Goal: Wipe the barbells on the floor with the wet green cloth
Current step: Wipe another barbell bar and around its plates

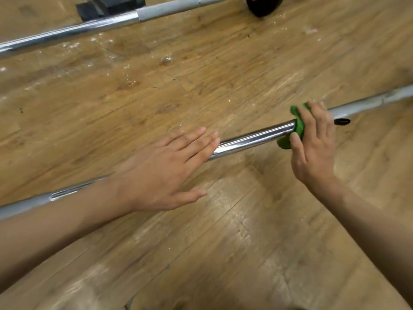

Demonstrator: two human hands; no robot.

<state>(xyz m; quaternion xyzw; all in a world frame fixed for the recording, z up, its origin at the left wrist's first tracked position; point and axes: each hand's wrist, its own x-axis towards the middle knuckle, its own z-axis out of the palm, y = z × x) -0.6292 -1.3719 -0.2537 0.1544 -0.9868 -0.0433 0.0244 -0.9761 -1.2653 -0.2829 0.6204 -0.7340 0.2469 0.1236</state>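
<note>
Wiping step under way, by my read. Right hand clamps crumpled wet green cloth round near chrome steel barbell shaft on wooden plank floor. Left hand flat, fingers straight, resting over shaft. Next: slide cloth along bar; far chrome barbell likely next.

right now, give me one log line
right hand grips green cloth around near barbell | left hand open over it | far barbell untouched

Worn, wet-streaked wooden plank floor
</note>
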